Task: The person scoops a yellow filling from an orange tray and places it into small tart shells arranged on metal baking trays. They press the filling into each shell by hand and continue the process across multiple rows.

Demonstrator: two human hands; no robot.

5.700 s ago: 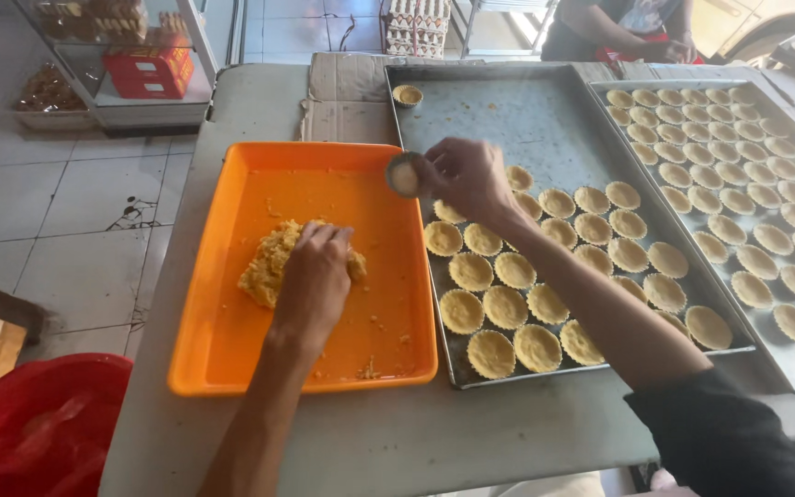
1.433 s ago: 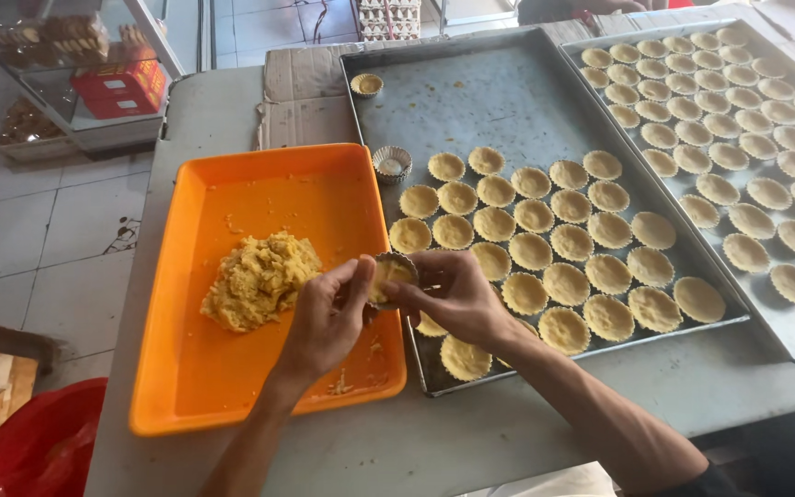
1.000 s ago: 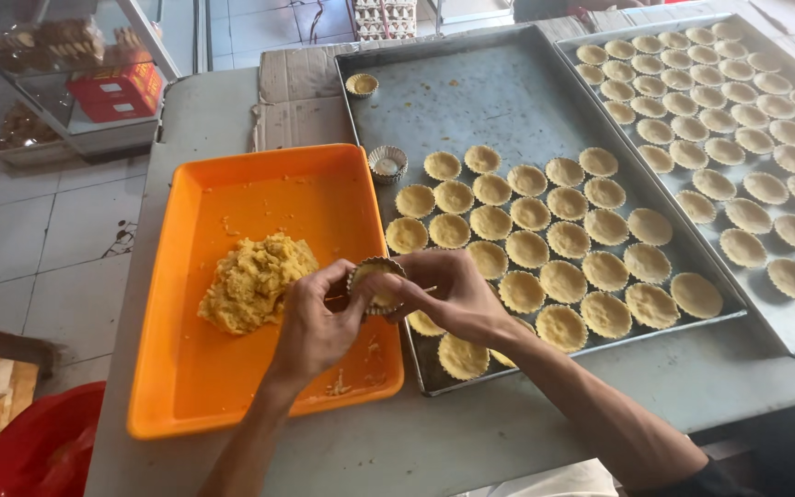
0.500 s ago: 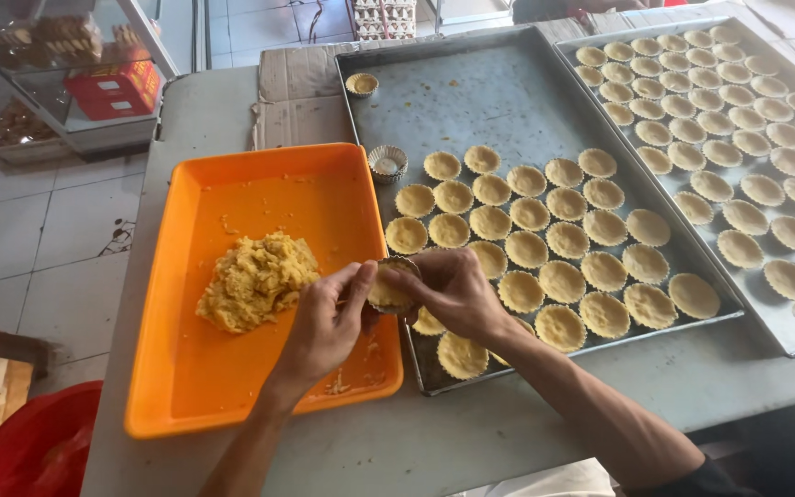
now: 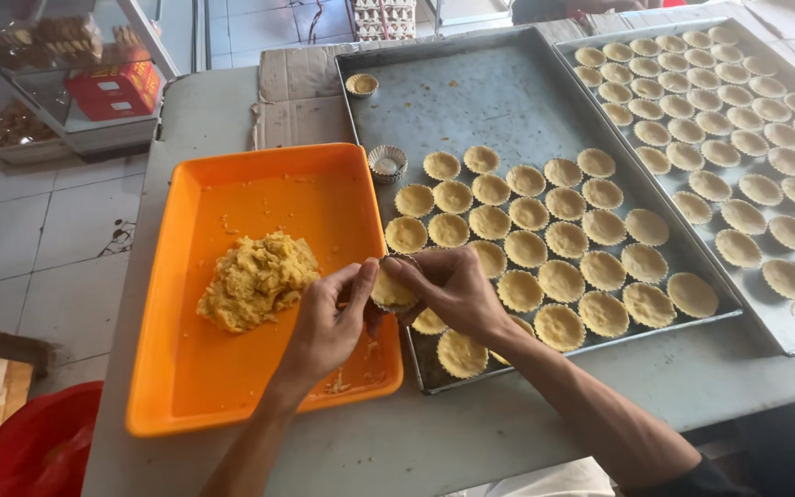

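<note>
Both hands meet over the seam between the orange tray and the grey baking tray. My right hand holds a small fluted tart mould filled with yellow dough. My left hand presses its thumb into that dough. A heap of yellow dough lies on the orange tray just left of my left hand. Several dough-lined moulds stand in rows on the grey tray to the right of my hands.
An empty foil mould and a single filled one sit at the grey tray's left side. A second grey tray of lined moulds lies at far right. A red bin stands on the floor at lower left, a glass cabinet at upper left.
Earlier my right hand reached to the empty mould on the grey tray while the left pinched dough from the heap. Both hands have since come together and keep pressing dough into the held mould.
</note>
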